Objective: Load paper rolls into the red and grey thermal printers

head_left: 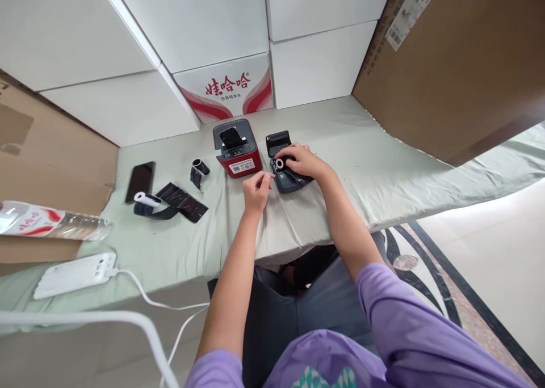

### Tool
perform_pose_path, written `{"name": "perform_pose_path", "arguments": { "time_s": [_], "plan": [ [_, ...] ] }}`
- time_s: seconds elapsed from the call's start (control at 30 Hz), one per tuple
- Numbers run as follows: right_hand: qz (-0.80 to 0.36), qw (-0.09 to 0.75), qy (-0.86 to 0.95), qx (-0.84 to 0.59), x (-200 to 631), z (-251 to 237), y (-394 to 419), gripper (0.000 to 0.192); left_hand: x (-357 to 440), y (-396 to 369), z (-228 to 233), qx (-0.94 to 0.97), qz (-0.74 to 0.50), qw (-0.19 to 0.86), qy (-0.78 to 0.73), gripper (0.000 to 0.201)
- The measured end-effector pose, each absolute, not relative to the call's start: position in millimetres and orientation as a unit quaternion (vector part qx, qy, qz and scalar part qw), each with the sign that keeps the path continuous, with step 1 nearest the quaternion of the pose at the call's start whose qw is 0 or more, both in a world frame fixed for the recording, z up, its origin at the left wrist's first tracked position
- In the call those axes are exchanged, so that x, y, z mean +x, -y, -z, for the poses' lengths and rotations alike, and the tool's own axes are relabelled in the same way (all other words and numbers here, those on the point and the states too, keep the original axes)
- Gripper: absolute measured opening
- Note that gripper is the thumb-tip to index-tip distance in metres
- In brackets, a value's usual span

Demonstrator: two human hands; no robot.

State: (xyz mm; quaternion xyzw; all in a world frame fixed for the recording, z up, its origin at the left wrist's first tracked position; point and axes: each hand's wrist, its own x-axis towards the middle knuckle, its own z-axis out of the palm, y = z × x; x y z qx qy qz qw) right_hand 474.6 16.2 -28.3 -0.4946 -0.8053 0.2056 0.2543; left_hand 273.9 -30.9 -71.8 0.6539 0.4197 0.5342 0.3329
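A small black label printer (288,182) lies on the cloth with its lid (277,140) raised. Over its opening, my right hand (303,160) has its fingers closed around a roll of black-faced paper (280,163), whose white core end faces left. A dark loose strip (301,178) shows below that hand. My left hand (256,190) is at the printer's left edge, fingers curled and pinched together; whether anything is between them is hidden. Just left of it stands a red and black printer (237,150) with a black strip coming out of its top.
Further left lie a small black paper roll (199,169), a white-cored roll with black strips (181,202), a phone (140,182), a water bottle (55,220) and a white power bank (75,274) with a cable. White boxes (230,90) and a brown carton (451,76) wall in the table.
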Motion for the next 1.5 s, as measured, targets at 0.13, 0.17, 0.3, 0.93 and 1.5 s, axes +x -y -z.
{"name": "perform_pose_path", "arguments": {
  "time_s": [0.13, 0.17, 0.3, 0.93, 1.5],
  "plan": [
    [-0.202, 0.240, 0.814, -0.489, 476, 26, -15, 0.058, 274, 30, 72, 0.657, -0.531, 0.329, -0.422, 0.036],
    [-0.193, 0.255, 0.814, -0.485, 476, 24, -14, 0.058, 274, 29, 73, 0.658, -0.531, 0.327, -0.422, 0.035],
    [-0.156, 0.270, 0.805, -0.504, 473, 19, -13, 0.056, 274, 28, 74, 0.660, -0.527, 0.322, -0.427, 0.036],
    [-0.161, 0.423, 0.674, -0.584, 465, 44, -40, 0.049, 275, 29, 73, 0.668, -0.520, 0.309, -0.434, 0.033],
    [-0.456, 0.354, 0.628, -0.522, 492, 53, -40, 0.060, 275, 29, 72, 0.670, -0.506, 0.307, -0.449, 0.035]
  ]
}}
